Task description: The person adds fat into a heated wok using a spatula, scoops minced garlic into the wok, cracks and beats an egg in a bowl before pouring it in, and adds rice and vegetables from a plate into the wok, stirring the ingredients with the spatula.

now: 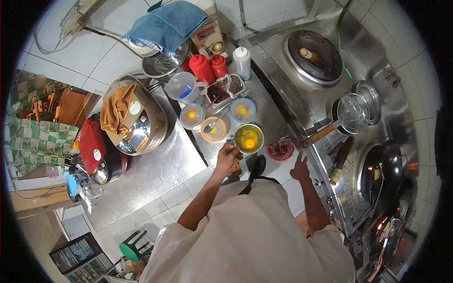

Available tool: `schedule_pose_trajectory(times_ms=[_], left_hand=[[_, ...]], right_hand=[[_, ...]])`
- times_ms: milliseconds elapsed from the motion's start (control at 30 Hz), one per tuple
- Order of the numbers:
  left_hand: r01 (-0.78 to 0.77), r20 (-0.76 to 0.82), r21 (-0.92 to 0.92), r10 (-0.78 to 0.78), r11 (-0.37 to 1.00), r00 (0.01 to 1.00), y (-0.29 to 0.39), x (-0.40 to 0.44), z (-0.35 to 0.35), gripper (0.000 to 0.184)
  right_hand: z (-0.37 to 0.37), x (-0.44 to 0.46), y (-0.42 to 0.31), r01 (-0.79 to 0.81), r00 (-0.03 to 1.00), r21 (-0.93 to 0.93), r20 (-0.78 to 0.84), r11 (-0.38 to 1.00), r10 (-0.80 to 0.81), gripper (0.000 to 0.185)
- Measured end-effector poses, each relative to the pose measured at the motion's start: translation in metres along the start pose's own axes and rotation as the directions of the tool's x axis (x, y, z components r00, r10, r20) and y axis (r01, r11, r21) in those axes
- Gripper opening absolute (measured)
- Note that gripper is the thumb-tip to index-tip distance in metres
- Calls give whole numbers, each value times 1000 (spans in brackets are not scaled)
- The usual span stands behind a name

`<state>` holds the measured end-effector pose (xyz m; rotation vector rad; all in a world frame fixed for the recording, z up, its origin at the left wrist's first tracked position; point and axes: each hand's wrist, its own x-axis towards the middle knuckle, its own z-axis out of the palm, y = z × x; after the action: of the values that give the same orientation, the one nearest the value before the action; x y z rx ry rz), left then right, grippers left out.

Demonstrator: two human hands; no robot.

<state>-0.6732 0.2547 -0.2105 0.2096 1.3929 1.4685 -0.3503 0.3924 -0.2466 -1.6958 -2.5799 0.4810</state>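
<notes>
1. Surface [273,109]: steel, stiff, perhaps slick where wet.
2. Metal bowl [249,125]: at the surface's near edge, with raw egg [242,143] inside; cannot tell whether resting or held clear. Probably light and rigid, slippery if smeared; best gripped by the outer wall below the rim, level, against slopping.
3. Left hand [228,158]: at the bowl's near left side, thumb and fingers pinching a slim utensil [233,139] by its handle.
4. Right hand [300,168]: apart from the bowl, fingers spread, apparently holding nothing.
5. Utensil: far end in the bowl; likely light, stiff, easiest to control from mid-handle.
6. Yolk [250,143]: apparently whole, probably soft and easily burst.
</notes>
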Motion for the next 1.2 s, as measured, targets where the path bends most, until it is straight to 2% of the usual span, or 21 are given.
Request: schedule_pose_trajectory(times_ms=[33, 100, 133, 167, 200, 267, 333, 400, 467, 500, 633, 700, 733, 800, 833, 867, 933, 1000, 1033, 1100, 1200], left_hand=[[0, -20, -28, -1, 1000, 1000, 2, -1, 3, 11], [-42, -4, -88, 42, 995, 999, -1, 0, 5, 12], [-77, 10, -141, 79, 987, 997, -5, 2, 4, 13], [-83, 1, -149, 84, 985, 996, -8, 3, 3, 13], [-88, 14, -107, 90, 990, 996, -15, 7, 0, 12], [-97, 29, -68, 100, 993, 995, -22, 11, -5, 11], [-109, 107, -27, 111, 994, 988, -26, 13, -6, 11], [-166, 117, 19, 163, 986, 980, -46, 22, -14, 12], [-233, 122, 61, 224, 971, 967, -47, 22, -12, 14], [-227, 94, -23, 228, 974, 969, -40, 15, -6, 16], [-166, 65, -175, 180, 970, 981, -24, 4, 2, 20], [-137, 93, -202, 158, 970, 983, -28, 7, -3, 22], [-111, 126, -223, 141, 969, 982, -29, 8, -5, 23], [-154, 85, -142, 167, 978, 982, -31, 10, -5, 22], [-192, 52, -52, 195, 980, 979, -27, 9, -3, 22], [-192, 52, -57, 195, 980, 979, -23, 9, 0, 22], [-122, 22, 49, 121, 991, 992, -12, 2, 5, 35], [-202, 30, 112, 200, 973, 979, -21, 7, 4, 43], [-282, 39, 170, 280, 944, 959, -26, 11, 4, 52], [-262, 62, 182, 255, 948, 965, -30, 14, 1, 58], [-242, 73, 173, 233, 955, 970, -29, 16, 0, 64]], right_hand=[[-3, 1, -5, -264, 935, -90, 220, 960, 278, 40], [-59, 1, -42, -20, 889, -206, 443, 978, 111, 38], [-58, 7, -47, 61, 877, -196, 479, 979, 41, 38], [-53, 9, -53, 224, 941, 30, 254, 974, -224, 35], [-49, 10, -61, 423, 904, 207, -34, 882, -426, 33], [-115, 30, -162, 434, 901, 233, -87, 871, -425, 27], [-96, 58, -202, 717, 697, 396, -404, 574, -593, 25], [-84, 81, -235, 670, 720, 347, -88, 656, -689, 27], [-66, 92, -241, 714, 653, 361, -32, 600, -757, 26], [-60, 96, -245, 744, 582, 386, 29, 546, -813, 26], [-60, 102, -248, 758, 507, 453, 44, 470, -861, 23], [-66, 101, -245, 648, 667, 452, 53, 614, -743, 16], [-76, 97, -242, 649, 663, 452, 59, 612, -746, 16], [-98, 86, -223, 435, 870, 628, -109, 645, -481, 12], [-100, 82, -208, 436, 869, 625, -106, 647, -484, 12], [-103, 78, -190, 423, 888, 519, -76, 742, -453, 12], [-98, 68, -159, 397, 909, 404, -51, 824, -413, 13], [-83, 61, -138, 453, 873, 182, 108, 873, -475, 13], [-82, 56, -138, 446, 877, 182, 104, 876, -469, 13], [-78, 49, -143, 414, 895, 268, 51, 870, -442, 13], [-71, 38, -153, 368, 914, 218, 91, 904, -395, 14]])
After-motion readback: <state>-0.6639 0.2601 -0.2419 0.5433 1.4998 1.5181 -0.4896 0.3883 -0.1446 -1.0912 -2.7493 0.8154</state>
